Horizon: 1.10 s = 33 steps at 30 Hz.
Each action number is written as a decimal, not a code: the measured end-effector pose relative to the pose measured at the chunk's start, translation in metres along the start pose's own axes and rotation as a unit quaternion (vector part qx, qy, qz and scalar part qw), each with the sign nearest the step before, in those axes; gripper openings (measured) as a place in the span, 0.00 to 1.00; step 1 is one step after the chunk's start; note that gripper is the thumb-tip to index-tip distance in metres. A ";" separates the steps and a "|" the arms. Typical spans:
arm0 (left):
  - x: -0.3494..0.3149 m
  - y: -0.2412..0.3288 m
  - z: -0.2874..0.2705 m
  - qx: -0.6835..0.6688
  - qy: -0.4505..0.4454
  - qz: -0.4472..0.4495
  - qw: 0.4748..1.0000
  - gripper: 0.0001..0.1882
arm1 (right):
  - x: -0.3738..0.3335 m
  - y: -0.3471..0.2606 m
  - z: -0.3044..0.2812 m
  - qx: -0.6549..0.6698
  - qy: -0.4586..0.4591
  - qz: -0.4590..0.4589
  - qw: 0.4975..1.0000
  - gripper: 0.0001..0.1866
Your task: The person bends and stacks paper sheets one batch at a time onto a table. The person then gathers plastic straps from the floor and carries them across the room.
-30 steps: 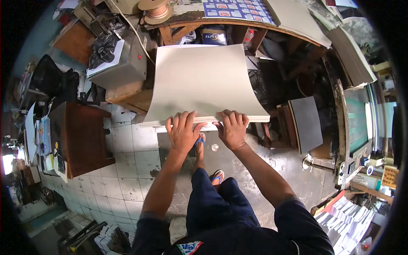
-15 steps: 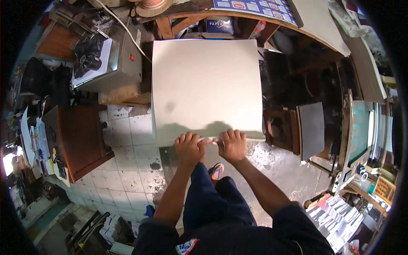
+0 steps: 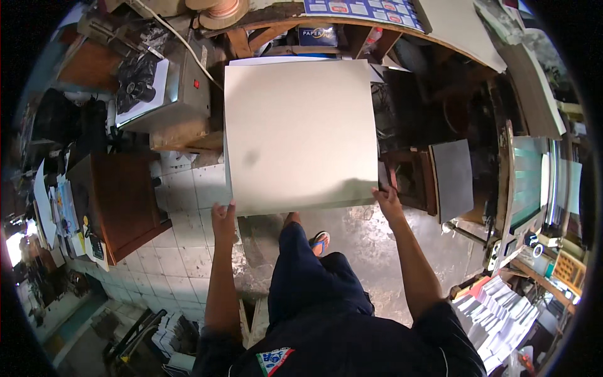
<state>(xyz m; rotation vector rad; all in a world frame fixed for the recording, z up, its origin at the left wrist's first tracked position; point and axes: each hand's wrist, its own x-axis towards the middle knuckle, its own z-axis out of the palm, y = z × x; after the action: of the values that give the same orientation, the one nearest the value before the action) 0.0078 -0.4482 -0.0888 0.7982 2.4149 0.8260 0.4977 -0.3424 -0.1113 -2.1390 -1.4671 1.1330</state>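
A large cream sheet of board or thick paper (image 3: 301, 132) lies flat in front of me, its near edge toward my legs. At its near left corner, my left hand (image 3: 223, 220) is closed, thumb and fingers pinching the corner. The near right corner is between the fingers of my right hand (image 3: 388, 202), which is closed on it too. Part of another white sheet (image 3: 276, 61) shows along the far edge, and a further layer peeks out on the left. What supports the sheet is hidden beneath it.
Left of the sheet are a metal machine with a red switch (image 3: 196, 83) and a brown wooden cabinet (image 3: 129, 201). A dark wooden stand with a grey board (image 3: 452, 179) is to the right. Paper stacks (image 3: 496, 320) lie lower right. A wooden bench (image 3: 270, 25) runs along the back.
My hands have moved apart, from the middle of the sheet's near edge out to its two near corners. The sheet's right side now sits farther left in view.
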 end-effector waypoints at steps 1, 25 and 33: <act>0.012 -0.030 -0.004 -0.119 -0.078 -0.033 0.989 0.32 | 0.006 -0.013 0.016 0.083 -0.091 0.050 0.991 0.32; -0.117 0.234 -0.027 -0.308 -0.016 0.094 0.946 0.38 | -0.009 -0.196 -0.242 0.235 0.045 -0.035 0.970 0.31; -0.221 0.528 -0.102 -0.623 0.077 0.407 0.664 0.33 | 0.037 -0.194 -0.382 0.523 -0.021 -0.019 0.852 0.34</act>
<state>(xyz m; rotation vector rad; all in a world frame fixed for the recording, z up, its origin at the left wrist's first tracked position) 0.3044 -0.2880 0.3848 1.1021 0.8512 2.4868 0.6656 -0.1600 0.2408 -1.2865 -0.5917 1.4814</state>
